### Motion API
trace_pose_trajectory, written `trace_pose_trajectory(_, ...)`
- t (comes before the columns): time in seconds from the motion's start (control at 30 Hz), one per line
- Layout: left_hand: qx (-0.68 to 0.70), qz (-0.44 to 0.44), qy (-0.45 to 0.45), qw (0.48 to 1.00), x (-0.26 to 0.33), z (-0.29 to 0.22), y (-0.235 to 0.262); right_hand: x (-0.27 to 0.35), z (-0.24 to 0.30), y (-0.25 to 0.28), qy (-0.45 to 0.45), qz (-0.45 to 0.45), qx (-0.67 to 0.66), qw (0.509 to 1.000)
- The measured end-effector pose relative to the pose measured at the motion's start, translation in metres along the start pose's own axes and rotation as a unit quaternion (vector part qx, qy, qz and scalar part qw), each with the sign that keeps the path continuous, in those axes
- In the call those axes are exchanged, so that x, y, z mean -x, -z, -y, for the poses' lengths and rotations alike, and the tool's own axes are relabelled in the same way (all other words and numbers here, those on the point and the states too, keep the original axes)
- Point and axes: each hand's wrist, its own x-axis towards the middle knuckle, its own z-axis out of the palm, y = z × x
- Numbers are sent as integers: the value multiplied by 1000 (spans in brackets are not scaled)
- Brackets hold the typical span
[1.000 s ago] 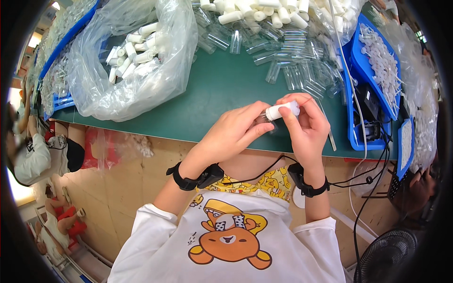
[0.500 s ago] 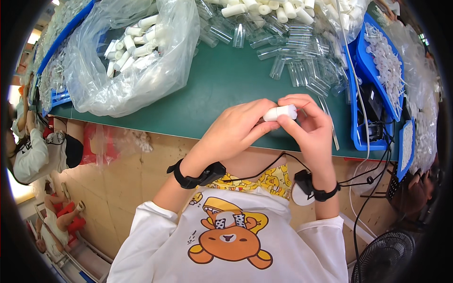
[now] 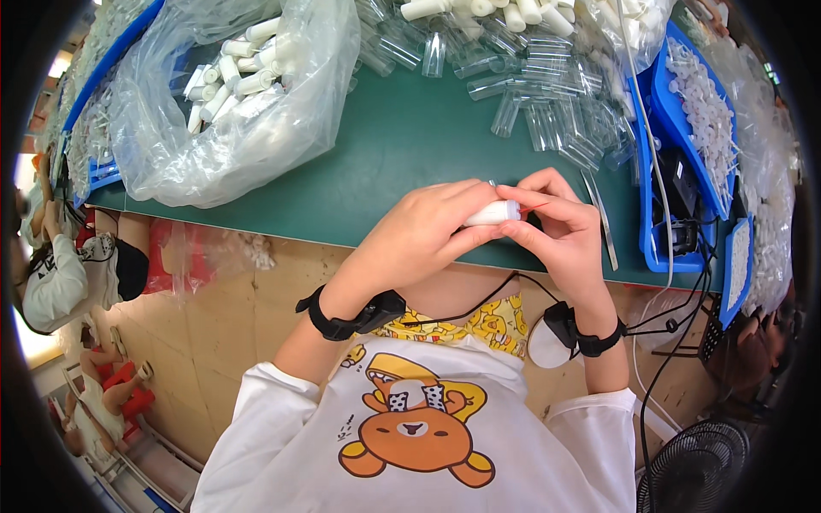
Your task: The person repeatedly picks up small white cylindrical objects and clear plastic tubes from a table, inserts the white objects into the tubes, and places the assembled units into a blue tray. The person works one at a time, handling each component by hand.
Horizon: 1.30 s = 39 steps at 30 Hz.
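Observation:
My left hand [image 3: 425,224] is closed around a small white cylinder [image 3: 493,214], held nearly level above the near edge of the green table. A translucent end piece [image 3: 513,209] sits at the cylinder's right end. There my right hand [image 3: 560,229] is closed, its thumb and fingertips pressing on that end. A thin red strand [image 3: 534,207] shows between the end piece and my right fingers; whether it is a wire or a thread I cannot make out. My palms and the inner fingertips are partly hidden.
A clear plastic bag [image 3: 291,145] of white cylinders [image 3: 229,73] lies left. Clear tubes [image 3: 547,124] are heaped at the back. Beside my right hand is a metal strip [image 3: 600,218]. Blue trays [image 3: 647,248] with small translucent parts stand right, near hanging cables. Other people sit far left.
My left fingers now cover more of the cylinder. The right hand's fingertips have shifted slightly left and closed in at its end, and the red strand shows more plainly.

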Motion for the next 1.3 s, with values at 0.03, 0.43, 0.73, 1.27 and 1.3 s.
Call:
trace_pose_trajectory(0.03, 9, 7, 3, 1000, 0, -1, 2, 1, 0, 1, -8, 4, -8, 1000)
trace_pose_trajectory(0.43, 88, 15, 37, 995, 0, -2, 2, -9, 35, 23, 159, 39, 230, 959)
trace_pose_trajectory(0.73, -11, 77, -25, 997, 5, 10, 4, 4, 18, 17, 38, 58, 128, 989)
trace_pose_trajectory(1.27, -20, 37, -17, 999, 4, 7, 3, -4, 13, 2, 40, 17, 88, 995)
trace_pose_trajectory(1.3, 9, 31, -6, 999, 4, 6, 3, -4, 14, 1, 36, 13, 86, 996)
